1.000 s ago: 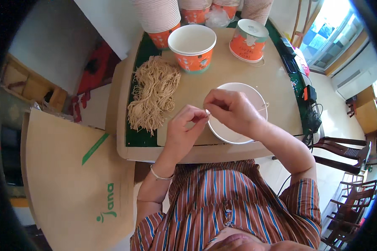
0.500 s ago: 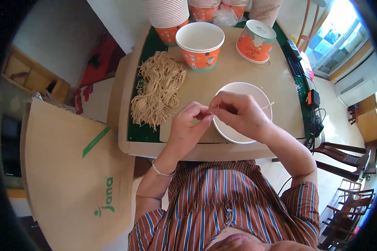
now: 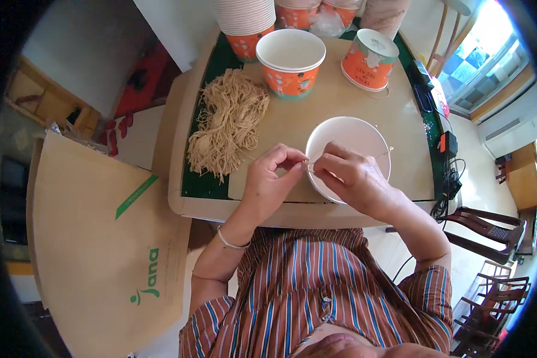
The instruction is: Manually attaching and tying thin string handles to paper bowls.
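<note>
A white paper bucket point(image 3: 353, 132) stands mouth up near the table's front edge. A thin beige cord end point(image 3: 390, 148) sticks out at its right rim. Over the bucket's left rim, my left hand point(image 3: 269, 182) pinches a short bit of cord between thumb and forefinger. My right hand point(image 3: 357, 184), bent over the mouth, has its fingertips closed on the same cord, just right of the left fingertips. The fingers partly hide the cord. A loose heap of beige cords point(image 3: 230, 122) lies left of the hands.
Two nested orange paper buckets point(image 3: 290, 80) stand behind the cords. An upside-down orange bucket point(image 3: 367, 70) with a cord sits back right. Stacked buckets point(image 3: 243, 15) line the far edge. Black cables point(image 3: 450, 185) hang at the right; a large cardboard sheet point(image 3: 101, 238) is at the left.
My right hand has moved slightly right and down, away from the left fingertips, and a bit of cord now shows between them. The left hand has hardly moved. The view has shifted slightly.
</note>
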`<state>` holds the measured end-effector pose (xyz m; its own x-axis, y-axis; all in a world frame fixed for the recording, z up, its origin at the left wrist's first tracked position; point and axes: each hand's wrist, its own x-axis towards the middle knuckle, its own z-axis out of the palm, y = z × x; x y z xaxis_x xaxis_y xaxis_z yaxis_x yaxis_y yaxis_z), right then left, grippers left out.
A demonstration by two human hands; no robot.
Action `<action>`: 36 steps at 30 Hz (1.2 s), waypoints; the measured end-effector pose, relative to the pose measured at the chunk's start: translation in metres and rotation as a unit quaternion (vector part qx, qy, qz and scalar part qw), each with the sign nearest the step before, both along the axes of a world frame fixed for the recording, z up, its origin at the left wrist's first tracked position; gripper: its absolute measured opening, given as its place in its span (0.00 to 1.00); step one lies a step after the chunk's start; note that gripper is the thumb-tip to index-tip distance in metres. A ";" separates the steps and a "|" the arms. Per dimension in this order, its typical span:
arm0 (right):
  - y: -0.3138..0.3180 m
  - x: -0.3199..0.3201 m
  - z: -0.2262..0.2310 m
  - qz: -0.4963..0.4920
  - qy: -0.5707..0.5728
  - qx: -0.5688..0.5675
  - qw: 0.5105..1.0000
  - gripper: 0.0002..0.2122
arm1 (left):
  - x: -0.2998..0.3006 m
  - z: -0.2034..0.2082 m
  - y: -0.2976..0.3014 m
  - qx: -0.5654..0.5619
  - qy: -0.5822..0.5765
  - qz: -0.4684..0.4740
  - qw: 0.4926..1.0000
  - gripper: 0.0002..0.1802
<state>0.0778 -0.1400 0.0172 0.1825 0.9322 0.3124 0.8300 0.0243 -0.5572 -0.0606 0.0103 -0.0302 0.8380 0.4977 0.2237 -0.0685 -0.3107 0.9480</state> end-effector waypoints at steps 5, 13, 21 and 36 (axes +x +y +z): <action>0.004 -0.004 -0.007 -0.016 -0.002 0.020 1.000 0.04 | -0.002 -0.006 0.000 0.003 -0.002 0.007 1.000 0.06; 0.009 -0.006 -0.016 -0.062 0.044 0.038 0.996 0.04 | -0.001 -0.008 -0.004 -0.035 -0.009 0.025 0.999 0.06; 0.012 -0.002 -0.019 -0.071 0.150 0.021 0.986 0.04 | 0.000 -0.013 -0.007 -0.038 0.002 0.028 0.999 0.06; 0.015 -0.003 -0.019 -0.087 0.135 0.007 0.987 0.04 | 0.002 -0.007 -0.005 -0.022 -0.014 -0.001 1.000 0.07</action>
<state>0.0752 -0.1252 -0.0015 0.4181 0.8752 0.2434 0.6442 -0.0968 -0.7587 -0.0582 0.0057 -0.0371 0.8325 0.5065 0.2245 -0.0956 -0.2678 0.9587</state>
